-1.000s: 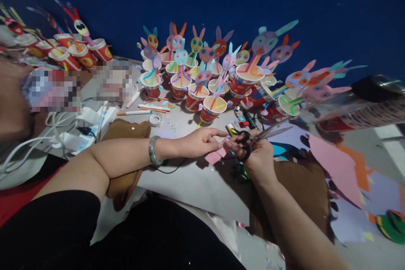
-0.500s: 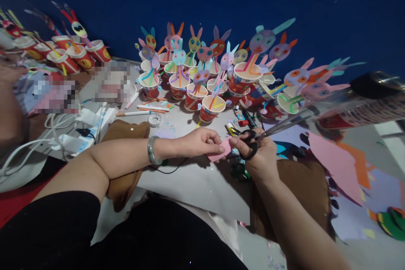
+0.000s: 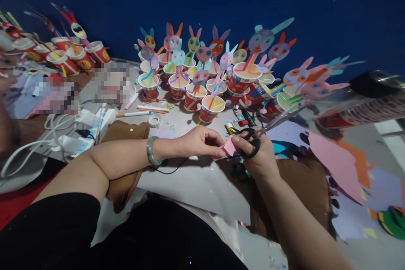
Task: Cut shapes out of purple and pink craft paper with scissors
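A small piece of pink paper (image 3: 230, 146) is held up between my two hands, bent over on itself. My left hand (image 3: 202, 142), with a bangle on the wrist, pinches its left side between thumb and fingers. At the other side, the thumb and fingers of my right hand (image 3: 262, 158) grip the paper too. That same hand carries black-handled scissors (image 3: 278, 121), their blades pointing away up and to the right, off the paper. Just behind my hands, a red paper cup (image 3: 209, 114) with straws stands on the table.
Several cups with paper rabbit faces (image 3: 179, 57) line the back. Markers (image 3: 153, 109) and a tape roll (image 3: 154, 120) lie left of centre. A power strip (image 3: 101, 126) with white cables is at left, a pink sheet (image 3: 335, 162) and a clear bottle (image 3: 363, 101) at right.
The pink paper has gone from flatter to folded over. My left fingers have shifted slightly to the right, and my right hand still carries the scissors.
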The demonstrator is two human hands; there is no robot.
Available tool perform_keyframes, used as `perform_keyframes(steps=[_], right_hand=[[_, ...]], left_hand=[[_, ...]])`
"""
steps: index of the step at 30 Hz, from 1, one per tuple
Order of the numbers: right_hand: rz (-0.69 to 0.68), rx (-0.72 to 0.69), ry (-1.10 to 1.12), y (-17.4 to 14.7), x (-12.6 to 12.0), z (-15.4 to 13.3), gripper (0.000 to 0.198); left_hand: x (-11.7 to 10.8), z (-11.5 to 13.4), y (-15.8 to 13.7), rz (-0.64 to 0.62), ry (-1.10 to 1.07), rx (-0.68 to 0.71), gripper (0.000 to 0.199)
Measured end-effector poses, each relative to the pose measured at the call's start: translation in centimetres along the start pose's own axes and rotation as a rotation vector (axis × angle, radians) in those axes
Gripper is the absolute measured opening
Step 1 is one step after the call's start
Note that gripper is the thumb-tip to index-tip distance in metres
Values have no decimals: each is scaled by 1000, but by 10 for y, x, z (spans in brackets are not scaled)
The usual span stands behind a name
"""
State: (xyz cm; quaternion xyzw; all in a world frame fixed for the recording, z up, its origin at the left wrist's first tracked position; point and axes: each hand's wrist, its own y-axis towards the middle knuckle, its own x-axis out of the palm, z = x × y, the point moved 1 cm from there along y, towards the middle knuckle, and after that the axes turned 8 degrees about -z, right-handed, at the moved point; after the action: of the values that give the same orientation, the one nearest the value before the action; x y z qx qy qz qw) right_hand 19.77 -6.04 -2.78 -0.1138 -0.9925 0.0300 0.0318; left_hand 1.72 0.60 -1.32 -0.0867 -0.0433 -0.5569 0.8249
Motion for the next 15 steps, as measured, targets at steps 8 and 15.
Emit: perform_keyframes(steps=[8, 15], right_hand=[[-67, 92, 63, -2, 5, 0, 41], [-163, 182, 120, -5, 9, -3, 43]], left_hand=[[1, 1, -5, 147, 383, 283, 20], [3, 8, -7, 114, 497, 435, 14]])
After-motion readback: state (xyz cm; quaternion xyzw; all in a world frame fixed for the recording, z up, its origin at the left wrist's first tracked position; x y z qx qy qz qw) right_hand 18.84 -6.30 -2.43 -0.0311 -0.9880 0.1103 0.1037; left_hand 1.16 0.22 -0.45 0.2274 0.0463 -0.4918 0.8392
